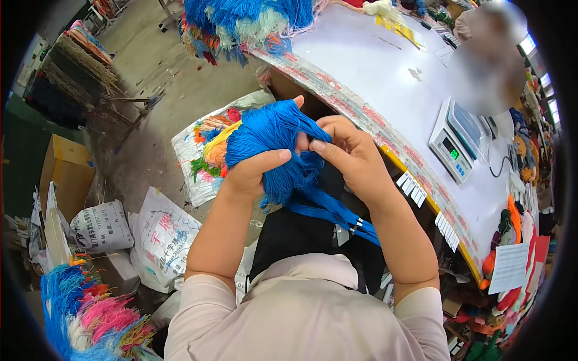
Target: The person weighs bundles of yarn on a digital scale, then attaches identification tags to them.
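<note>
A thick bundle of blue yarn (pixel 265 135) is held up in front of me, over my lap. My left hand (pixel 256 171) wraps round it from below, its thumb across the near side and a fingertip showing at the top. With thumb and fingers pinched together, my right hand (pixel 344 144) grips strands at the bundle's right side. Long blue strands (pixel 328 210) hang from the bundle toward my right thigh, with small white bands round them. The inner fingers of my left hand are mostly hidden by the yarn.
On the white table (pixel 361 66) to my right stands a digital scale (pixel 459 141). Yarn heaps (pixel 253 24) hang over its far end. A white sack (pixel 198 180) with coloured yarn scraps lies on the floor. Multicoloured yarn (pixel 90 310) is at lower left, near a cardboard box (pixel 66 171).
</note>
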A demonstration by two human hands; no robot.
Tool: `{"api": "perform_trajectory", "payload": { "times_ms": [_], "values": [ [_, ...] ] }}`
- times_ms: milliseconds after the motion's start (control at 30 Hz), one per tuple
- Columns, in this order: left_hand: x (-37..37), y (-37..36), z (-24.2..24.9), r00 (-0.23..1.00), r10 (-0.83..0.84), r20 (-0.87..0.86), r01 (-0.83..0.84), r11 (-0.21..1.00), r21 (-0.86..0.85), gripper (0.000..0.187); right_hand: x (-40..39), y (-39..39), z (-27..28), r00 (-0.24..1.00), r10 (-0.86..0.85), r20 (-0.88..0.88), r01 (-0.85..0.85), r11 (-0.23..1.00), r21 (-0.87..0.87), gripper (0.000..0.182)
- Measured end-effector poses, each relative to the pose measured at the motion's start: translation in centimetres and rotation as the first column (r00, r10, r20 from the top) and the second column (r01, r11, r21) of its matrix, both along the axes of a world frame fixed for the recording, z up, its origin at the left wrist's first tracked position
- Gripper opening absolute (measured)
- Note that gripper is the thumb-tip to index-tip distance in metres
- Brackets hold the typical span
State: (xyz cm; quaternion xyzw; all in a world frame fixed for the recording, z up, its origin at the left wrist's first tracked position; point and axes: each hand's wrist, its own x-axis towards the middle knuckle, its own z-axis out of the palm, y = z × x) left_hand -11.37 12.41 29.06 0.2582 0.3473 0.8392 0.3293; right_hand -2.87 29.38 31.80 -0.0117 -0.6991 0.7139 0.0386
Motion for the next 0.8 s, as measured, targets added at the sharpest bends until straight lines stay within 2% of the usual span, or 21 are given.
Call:
{"api": "perform_trajectory", "payload": {
  "times_ms": [33,67,100,133,167,200,233,267,300,367,400,433,467,500,567,633,667,700,733,767,800],
  "values": [
    [0.1,0.4,0.0,1.0,0.006,0.001,-0.006,1.0,0.023,0.072,-0.2,0.2,0.0,0.998,-0.031,-0.047,0.032,0.999,0.016,0.011],
    [0.1,0.7,0.1,1.0,0.012,0.002,-0.012,0.999,0.045,0.073,-0.2,0.5,0.6,0.999,0.034,-0.001,-0.034,0.999,-0.042,0.013],
    [0.0,0.9,0.2,0.994,0.091,-0.058,-0.092,0.996,-0.008,0.067,-0.4,1.2,1.3,0.994,0.097,0.058,-0.092,0.992,-0.087,0.014],
    [-0.8,0.7,-0.6,0.998,0.019,-0.065,-0.018,1.0,0.016,0.065,-0.8,2.0,1.8,0.98,0.161,0.115,-0.145,0.98,-0.136,0.015],
    [-1.1,0.6,-1.0,0.998,-0.049,-0.026,0.051,0.995,0.081,0.063,-1.5,2.5,1.8,0.978,0.187,0.094,-0.145,0.929,-0.34,0.015],
    [-1.4,0.5,-1.3,0.993,-0.12,0.01,0.118,0.983,0.143,0.061,-1.7,3.6,2.9,0.977,0.132,0.168,-0.048,0.902,-0.429,0.014],
    [-1.6,-0.2,-1.8,0.984,-0.174,0.042,0.159,0.956,0.247,0.061,-2.4,5.8,3.5,0.987,0.125,0.101,-0.066,0.887,-0.456,0.014],
    [-2.1,-1.4,-2.5,0.97,-0.232,0.067,0.195,0.916,0.35,0.062,-2.7,8.0,4.7,0.998,0.008,0.059,0.02,0.891,-0.453,0.015],
    [-2.3,-2.8,-2.8,0.975,-0.167,0.148,0.111,0.938,0.329,0.057,-3.6,11.2,5.9,1.0,-0.002,-0.005,0.0,0.841,-0.541,0.017],
    [-4.5,-6.3,-6.6,0.978,-0.169,0.119,0.091,0.869,0.486,0.016,-4.1,18.7,8.7,0.995,-0.044,-0.087,-0.021,0.777,-0.629,0.017],
    [-4.2,-7.6,-7.0,0.965,-0.088,0.247,-0.056,0.851,0.523,0.017,-3.7,22.3,10.7,0.988,-0.104,-0.117,0.011,0.791,-0.611,0.019],
    [-4.8,-9.7,-8.0,0.938,0.002,0.347,-0.161,0.889,0.428,0.026,-3.3,26.3,12.7,0.984,-0.071,-0.165,-0.042,0.801,-0.597,0.021],
    [-5.7,-11.8,-9.0,0.91,0.024,0.415,-0.194,0.908,0.371,0.028,-1.9,30.3,17.3,0.941,-0.311,-0.137,0.185,0.806,-0.562,0.018],
    [-6.0,-12.7,-9.3,0.881,0.143,0.45,-0.26,0.943,0.208,0.03,-1.5,31.4,19.5,0.897,-0.426,-0.117,0.323,0.813,-0.485,0.016],
    [-7.1,-12.9,-9.9,0.873,0.105,0.476,-0.209,0.963,0.172,0.03,-0.7,36.4,22.2,0.93,-0.34,-0.137,0.27,0.889,-0.37,0.021],
    [-7.9,-12.1,-10.7,0.831,0.123,0.543,-0.194,0.978,0.075,0.029,-1.4,36.1,25.1,0.84,-0.532,-0.112,0.485,0.826,-0.287,0.021],
    [-8.6,-11.3,-10.8,0.822,0.173,0.543,-0.191,0.981,-0.024,0.029,-1.8,36.1,26.3,0.829,-0.545,-0.126,0.491,0.817,-0.303,0.021],
    [-9.2,-10.5,-11.2,0.813,0.223,0.538,-0.187,0.975,-0.122,0.029,-2.2,35.7,28.0,0.843,-0.533,-0.065,0.51,0.833,-0.215,0.022],
    [-10.4,-10.5,-12.6,0.812,0.231,0.536,-0.16,0.971,-0.177,0.029,-2.8,34.7,29.7,0.851,-0.525,-0.005,0.52,0.845,-0.125,0.033],
    [-11.0,-9.7,-13.2,0.812,0.228,0.538,-0.158,0.972,-0.174,0.029,-3.0,32.9,30.4,0.806,-0.591,-0.03,0.591,0.806,0.018,0.032],
    [-11.5,-9.1,-13.8,0.817,0.27,0.509,-0.154,0.954,-0.258,0.029,-3.6,32.9,31.2,0.76,-0.65,-0.018,0.65,0.76,0.021,0.031]
  ]
}}
